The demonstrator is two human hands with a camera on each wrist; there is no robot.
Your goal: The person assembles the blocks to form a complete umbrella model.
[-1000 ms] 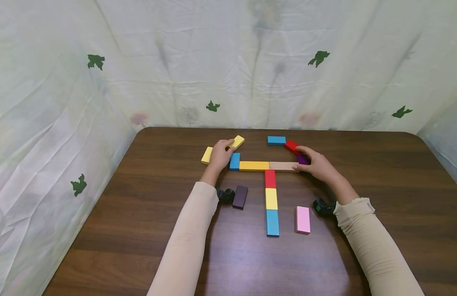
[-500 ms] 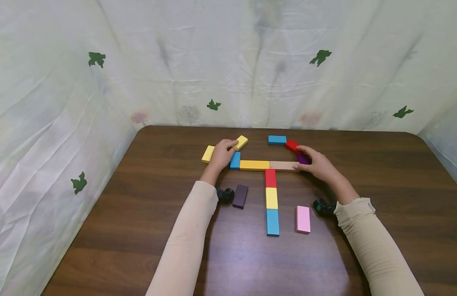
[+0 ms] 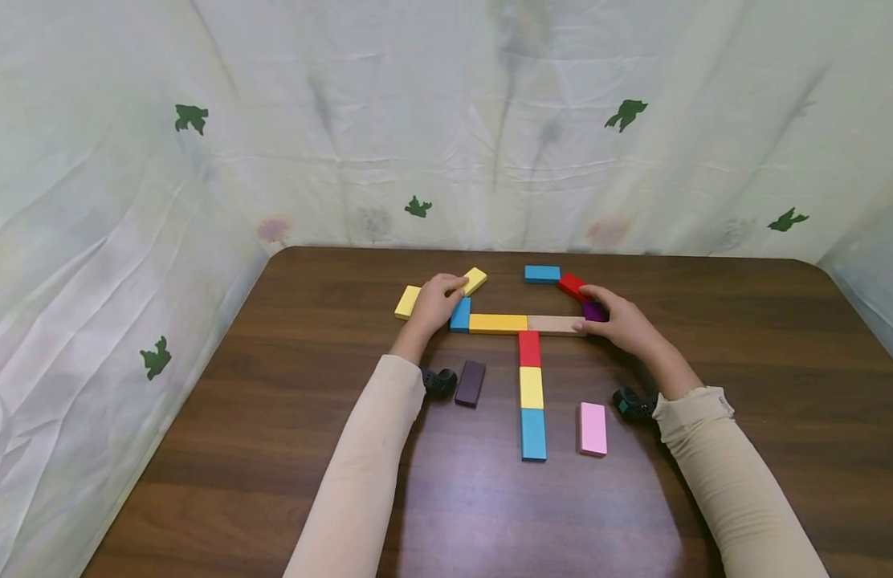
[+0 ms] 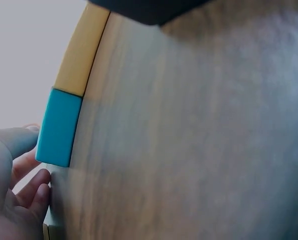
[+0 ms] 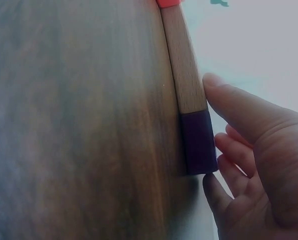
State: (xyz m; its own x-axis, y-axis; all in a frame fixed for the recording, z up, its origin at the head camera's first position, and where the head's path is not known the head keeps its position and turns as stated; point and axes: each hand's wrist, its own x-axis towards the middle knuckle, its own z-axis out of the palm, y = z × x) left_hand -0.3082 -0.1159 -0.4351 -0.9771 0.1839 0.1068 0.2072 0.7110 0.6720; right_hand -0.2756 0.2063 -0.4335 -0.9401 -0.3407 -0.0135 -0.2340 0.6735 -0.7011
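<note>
At the far left of the layout, my left hand (image 3: 434, 301) pinches the near end of a slanted yellow block (image 3: 476, 279). Just below its fingertips lies a blue block (image 3: 460, 315), joined to an orange-yellow block (image 3: 498, 323). My right hand (image 3: 623, 321) curls round a purple block (image 3: 593, 311), index finger on the far side, thumb against a plain wooden block (image 3: 555, 324). The purple block (image 5: 199, 142) meets the wooden block's end in the right wrist view. A red block (image 3: 572, 284) touches the purple one's far end and a blue block (image 3: 542, 274).
From the crossbar, a stem of red (image 3: 529, 349), yellow (image 3: 531, 388) and blue blocks (image 3: 533, 435) runs toward me. Loose on the table (image 3: 273, 449) lie a dark purple block (image 3: 470, 384), a pink block (image 3: 593, 429) and another yellow block (image 3: 407, 303). A curtain (image 3: 446, 120) hangs behind.
The slanted yellow block has shifted slightly right in my left hand, which moved along with it. My right hand and the other blocks stay nearly still.
</note>
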